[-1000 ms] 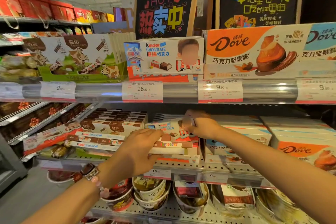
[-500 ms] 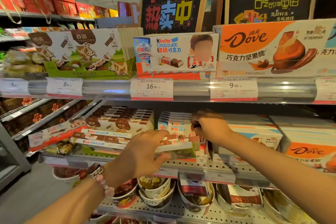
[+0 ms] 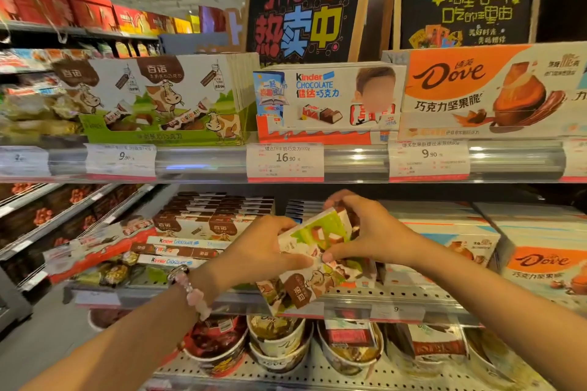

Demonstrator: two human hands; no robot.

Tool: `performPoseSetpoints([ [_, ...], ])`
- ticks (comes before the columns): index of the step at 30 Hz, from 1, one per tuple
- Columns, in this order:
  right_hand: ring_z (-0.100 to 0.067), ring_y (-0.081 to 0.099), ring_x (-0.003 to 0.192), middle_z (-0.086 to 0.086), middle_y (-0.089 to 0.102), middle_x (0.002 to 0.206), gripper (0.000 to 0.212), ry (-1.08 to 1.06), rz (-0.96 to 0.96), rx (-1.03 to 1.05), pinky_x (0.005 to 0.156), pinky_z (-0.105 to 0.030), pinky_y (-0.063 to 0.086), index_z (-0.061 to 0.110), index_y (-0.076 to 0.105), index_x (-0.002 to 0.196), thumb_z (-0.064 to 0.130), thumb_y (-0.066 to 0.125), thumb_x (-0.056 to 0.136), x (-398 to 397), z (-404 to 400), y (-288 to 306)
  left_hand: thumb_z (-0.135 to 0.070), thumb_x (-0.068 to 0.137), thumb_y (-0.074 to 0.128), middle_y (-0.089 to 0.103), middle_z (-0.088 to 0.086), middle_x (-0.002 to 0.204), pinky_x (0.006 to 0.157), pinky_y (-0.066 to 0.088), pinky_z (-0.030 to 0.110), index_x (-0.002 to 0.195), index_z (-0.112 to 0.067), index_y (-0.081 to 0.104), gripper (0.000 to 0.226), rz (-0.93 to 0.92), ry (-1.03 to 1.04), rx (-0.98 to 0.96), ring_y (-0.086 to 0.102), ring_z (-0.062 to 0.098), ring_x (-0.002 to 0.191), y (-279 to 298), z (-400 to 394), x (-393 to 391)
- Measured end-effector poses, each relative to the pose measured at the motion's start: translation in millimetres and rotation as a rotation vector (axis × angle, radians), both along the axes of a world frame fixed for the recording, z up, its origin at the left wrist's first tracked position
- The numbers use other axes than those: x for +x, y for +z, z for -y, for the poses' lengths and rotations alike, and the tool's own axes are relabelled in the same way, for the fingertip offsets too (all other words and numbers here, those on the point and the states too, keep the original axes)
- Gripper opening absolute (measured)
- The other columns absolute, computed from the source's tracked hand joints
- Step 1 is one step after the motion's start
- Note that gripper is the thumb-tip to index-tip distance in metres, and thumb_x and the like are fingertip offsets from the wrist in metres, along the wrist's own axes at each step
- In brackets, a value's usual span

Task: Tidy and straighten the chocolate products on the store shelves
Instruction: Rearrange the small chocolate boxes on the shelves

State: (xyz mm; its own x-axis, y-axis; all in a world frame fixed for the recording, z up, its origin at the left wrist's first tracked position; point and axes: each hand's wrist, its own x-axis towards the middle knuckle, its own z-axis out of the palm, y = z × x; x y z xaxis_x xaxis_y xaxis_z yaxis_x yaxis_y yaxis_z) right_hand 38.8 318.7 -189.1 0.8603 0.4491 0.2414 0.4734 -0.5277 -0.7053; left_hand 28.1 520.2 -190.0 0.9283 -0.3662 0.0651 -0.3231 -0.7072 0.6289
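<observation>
Both hands on one cow-print box (image 3: 313, 259), tilted in front of the middle shelf (image 3: 349, 298): left hand (image 3: 257, 255) and right hand (image 3: 370, 232) have fingers closed round its edges, probably turning it to face out. Below, tubs (image 3: 274, 338) hold wrapped sweets.

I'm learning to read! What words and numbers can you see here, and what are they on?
"HOT": left chalkboard sign
"kinder CHOCOLATE": white box on the top shelf
"Dove": orange box on the top shelf
"16.90": middle price tag
"9.90": right price tag
"Dove": lower orange box
The small print on the tags is too blurred to read, as is the box held in both hands.
</observation>
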Motion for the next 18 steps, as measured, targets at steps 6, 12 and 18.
performPoseSetpoints([
  [6, -0.009, 0.065, 0.091, 0.000, 0.067, 0.099, 0.040, 0.011, -0.086, 0.104, 0.080, -0.031, 0.056, 0.019, 0.059, 0.099, 0.019, 0.081, 0.066, -1, -8, -3, -0.024, 0.065, 0.084, 0.072, -0.001, 0.091, 0.074, 0.058, 0.033, 0.099, -0.018, 0.064, 0.040, -0.208, -0.096, -0.030, 0.069, 0.009, 0.080, 14, -23, 0],
  [12, -0.010, 0.068, 0.090, 0.004, 0.071, 0.090, 0.027, 0.035, -0.213, 0.211, 0.073, -0.023, 0.055, 0.021, 0.061, 0.097, 0.014, 0.073, 0.075, -18, -22, -14, -0.014, 0.065, 0.083, 0.072, -0.004, 0.103, 0.084, 0.056, 0.033, 0.108, -0.018, 0.064, 0.048, -0.250, -0.225, -0.092, 0.068, 0.007, 0.093, 5, -52, -9],
  [18, -0.016, 0.068, 0.096, 0.000, 0.070, 0.099, 0.026, 0.040, -0.327, 0.288, 0.077, -0.029, 0.056, 0.017, 0.055, 0.105, 0.011, 0.065, 0.081, -27, -41, -17, -0.007, 0.063, 0.083, 0.071, -0.007, 0.107, 0.088, 0.053, 0.029, 0.114, -0.016, 0.062, 0.057, -0.254, -0.278, -0.152, 0.066, 0.005, 0.099, -2, -76, -9],
])
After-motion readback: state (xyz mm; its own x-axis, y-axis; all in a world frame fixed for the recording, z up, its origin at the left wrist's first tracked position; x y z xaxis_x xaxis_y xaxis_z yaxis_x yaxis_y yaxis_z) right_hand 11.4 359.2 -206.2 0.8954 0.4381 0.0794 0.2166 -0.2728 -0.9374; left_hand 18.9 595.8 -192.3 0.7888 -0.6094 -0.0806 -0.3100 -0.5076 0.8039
